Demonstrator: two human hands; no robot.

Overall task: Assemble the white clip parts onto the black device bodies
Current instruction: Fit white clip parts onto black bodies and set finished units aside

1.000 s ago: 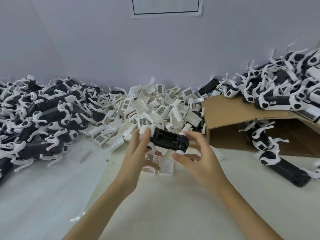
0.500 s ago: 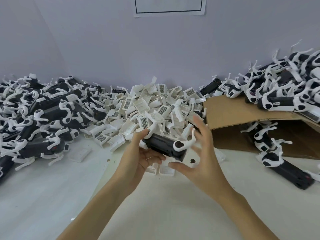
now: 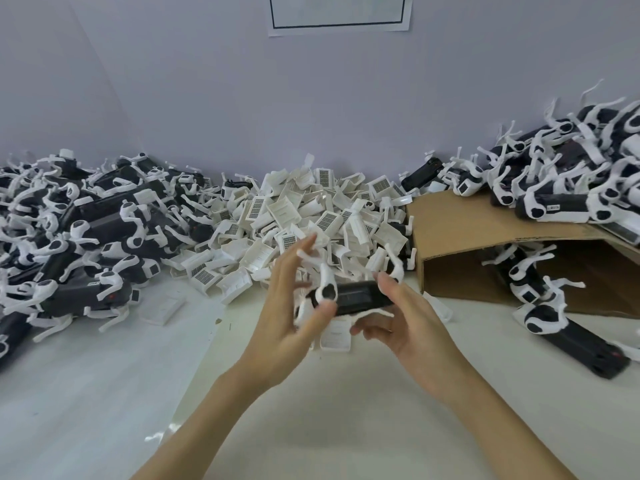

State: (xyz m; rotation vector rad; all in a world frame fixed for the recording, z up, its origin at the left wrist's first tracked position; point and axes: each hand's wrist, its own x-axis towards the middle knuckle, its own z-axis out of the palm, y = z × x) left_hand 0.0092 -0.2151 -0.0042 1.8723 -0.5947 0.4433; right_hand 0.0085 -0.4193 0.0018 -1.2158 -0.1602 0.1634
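At nine o'clock I see a heap of assembled devices (image 3: 86, 244). At centre, my left hand (image 3: 291, 313) has its fingers spread wide, thumb touching the black device body (image 3: 360, 297), held above the table (image 3: 311, 410). My right hand (image 3: 408, 323) grips it. White clip parts (image 3: 311, 216) pile at twelve o'clock; a cardboard box (image 3: 467, 244) sits at two.
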